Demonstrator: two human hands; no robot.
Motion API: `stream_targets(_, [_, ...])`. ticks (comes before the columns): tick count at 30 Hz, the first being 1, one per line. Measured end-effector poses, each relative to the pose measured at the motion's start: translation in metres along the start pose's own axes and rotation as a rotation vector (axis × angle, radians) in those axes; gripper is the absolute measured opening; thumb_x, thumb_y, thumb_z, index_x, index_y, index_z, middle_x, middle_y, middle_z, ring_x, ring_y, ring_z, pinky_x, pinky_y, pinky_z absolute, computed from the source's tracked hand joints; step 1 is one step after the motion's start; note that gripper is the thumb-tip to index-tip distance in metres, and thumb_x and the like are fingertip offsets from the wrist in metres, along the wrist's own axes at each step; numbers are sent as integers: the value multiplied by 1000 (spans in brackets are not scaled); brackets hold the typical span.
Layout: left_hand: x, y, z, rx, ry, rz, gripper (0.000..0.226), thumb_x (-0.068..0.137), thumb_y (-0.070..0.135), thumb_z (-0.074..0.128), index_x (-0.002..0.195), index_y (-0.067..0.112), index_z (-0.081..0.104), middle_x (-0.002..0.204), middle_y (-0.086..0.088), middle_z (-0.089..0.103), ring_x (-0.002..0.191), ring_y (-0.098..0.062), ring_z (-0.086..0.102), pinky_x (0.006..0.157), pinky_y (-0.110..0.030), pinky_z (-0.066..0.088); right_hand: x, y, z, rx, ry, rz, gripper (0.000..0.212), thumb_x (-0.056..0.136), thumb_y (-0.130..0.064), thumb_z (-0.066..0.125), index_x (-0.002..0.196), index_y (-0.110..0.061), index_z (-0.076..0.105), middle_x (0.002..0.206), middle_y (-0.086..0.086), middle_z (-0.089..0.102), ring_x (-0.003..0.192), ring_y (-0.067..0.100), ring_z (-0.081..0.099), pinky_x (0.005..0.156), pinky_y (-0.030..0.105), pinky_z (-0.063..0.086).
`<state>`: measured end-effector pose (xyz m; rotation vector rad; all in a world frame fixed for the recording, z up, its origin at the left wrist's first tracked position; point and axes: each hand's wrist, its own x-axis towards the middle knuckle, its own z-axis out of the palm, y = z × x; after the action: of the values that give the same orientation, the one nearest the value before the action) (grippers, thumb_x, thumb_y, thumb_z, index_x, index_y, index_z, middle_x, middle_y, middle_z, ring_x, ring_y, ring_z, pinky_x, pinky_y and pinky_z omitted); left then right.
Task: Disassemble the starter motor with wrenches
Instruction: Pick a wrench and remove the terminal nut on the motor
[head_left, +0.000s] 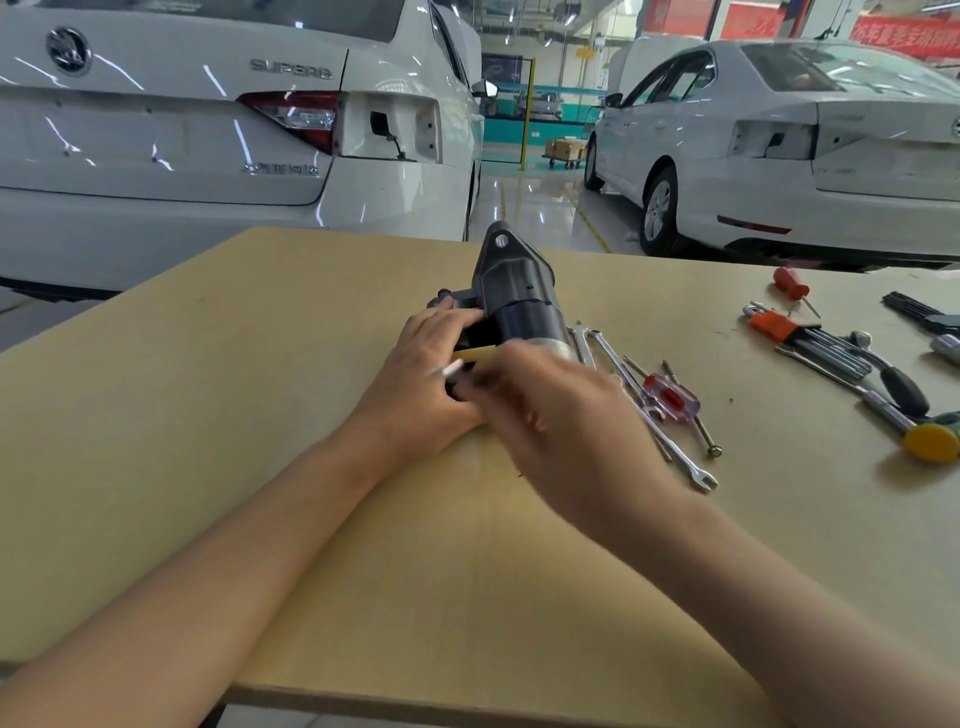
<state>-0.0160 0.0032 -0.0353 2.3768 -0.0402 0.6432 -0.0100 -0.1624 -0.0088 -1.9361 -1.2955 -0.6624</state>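
Observation:
A dark grey starter motor (511, 291) lies on the wooden table (260, 415), its mounting nose pointing away from me. My left hand (421, 384) grips the black solenoid side of it, fingers curled over the top. My right hand (561, 410) is motion-blurred at the near end of the motor; what its fingers hold is hidden, though a thin silvery tip (444, 370) shows beside it. Several wrenches (654, 421) lie just right of the motor.
Right of the wrenches lie a red clear-handled screwdriver (670, 400), a long bolt (706, 436), an orange hex key set (789, 332), a ratchet, a yellow-headed hammer (930, 441) and a small red screwdriver (792, 286). Two white cars stand behind the table.

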Motion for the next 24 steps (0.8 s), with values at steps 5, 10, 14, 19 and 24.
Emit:
stream_targets(5, [0, -3, -2, -6, -39, -48, 80, 79, 11, 67, 150, 24, 31, 157, -4, 23, 145, -5, 14, 117, -27, 15, -9, -3, 8, -359, -216, -329, 14, 94, -19, 60, 86, -8, 64, 73, 5, 58, 63, 24, 58, 61, 37, 50])
stream_targets(10, [-2, -1, -2, -14, -18, -12, 102, 62, 49, 77, 149, 22, 33, 155, -6, 29, 147, -9, 15, 118, -30, 18, -22, 3, -3, 166, 78, 65, 18, 99, -23, 48, 89, -10, 57, 71, -1, 58, 61, 20, 55, 56, 34, 48])
stream_targets(14, [-2, -1, -2, -19, -15, -26, 124, 40, 78, 66, 149, 28, 33, 154, 0, 30, 145, -2, 14, 119, -32, 19, -12, 12, -6, 823, 342, 800, 20, 100, -13, 47, 83, -7, 54, 57, 5, 59, 46, 17, 52, 47, 28, 46])
stream_targets(19, [-2, -1, -1, -26, 20, -11, 119, 43, 81, 63, 146, 27, 37, 149, 1, 36, 143, -4, 19, 119, -33, 23, -9, 24, -8, 1206, 375, 1093, 19, 101, -14, 45, 87, -4, 54, 54, 8, 61, 42, 14, 57, 44, 24, 50])
stream_targets(24, [-1, 0, 0, -1, 19, -3, 110, 54, 81, 55, 145, 22, 40, 150, -2, 38, 145, -6, 18, 118, -32, 22, -7, 24, -7, 1381, 440, 1197, 17, 100, -10, 45, 86, -3, 52, 56, 12, 62, 46, 20, 64, 44, 26, 53])
